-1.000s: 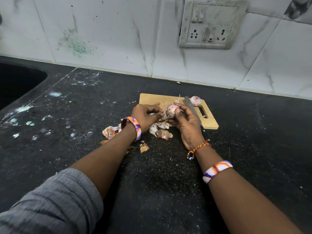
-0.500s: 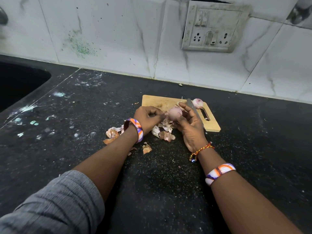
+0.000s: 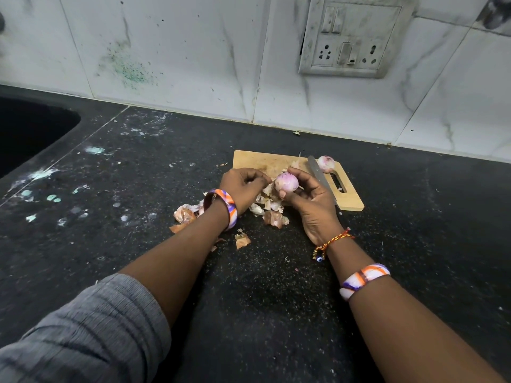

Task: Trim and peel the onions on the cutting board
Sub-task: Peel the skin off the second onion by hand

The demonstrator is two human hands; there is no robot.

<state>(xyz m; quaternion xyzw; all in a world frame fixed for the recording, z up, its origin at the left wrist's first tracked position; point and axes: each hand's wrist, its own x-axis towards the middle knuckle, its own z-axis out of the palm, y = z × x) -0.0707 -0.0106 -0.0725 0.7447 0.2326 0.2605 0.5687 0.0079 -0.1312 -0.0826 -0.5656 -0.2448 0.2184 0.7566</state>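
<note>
Change since earlier frames: left hand (image 3: 243, 186) has drawn away from the held onion (image 3: 287, 182), which it was touching a second ago; a small gap now shows between them, and the onion's pale purple surface shows more bare.
Right hand (image 3: 309, 197): fingers and thumb curled round the held onion, clamped on it — lifted just above the near left corner of the cutting board (image 3: 260, 161).
Left hand: fingers curled in, tips pinched together; whether a scrap of skin sits between them cannot be told.
Second onion (image 3: 326, 163): peeled, resting on the board's far right part, just beside the knife tip.
Knife (image 3: 318, 172): blade lies on the board, running from the far edge toward the right hand; its handle is hidden behind that hand.
Onion skins (image 3: 272, 217): papery brown and white scraps heaped on the dark counter (image 3: 138, 189) below and between the hands — more lie left of the left wrist.
Wrists: striped orange-and-purple bangle (image 3: 225, 207) on the left; a matching bangle and a thread bracelet on the right.
Surroundings: sink (image 3: 27, 128) at far left; switch plate (image 3: 351, 40) on the tiled wall.
</note>
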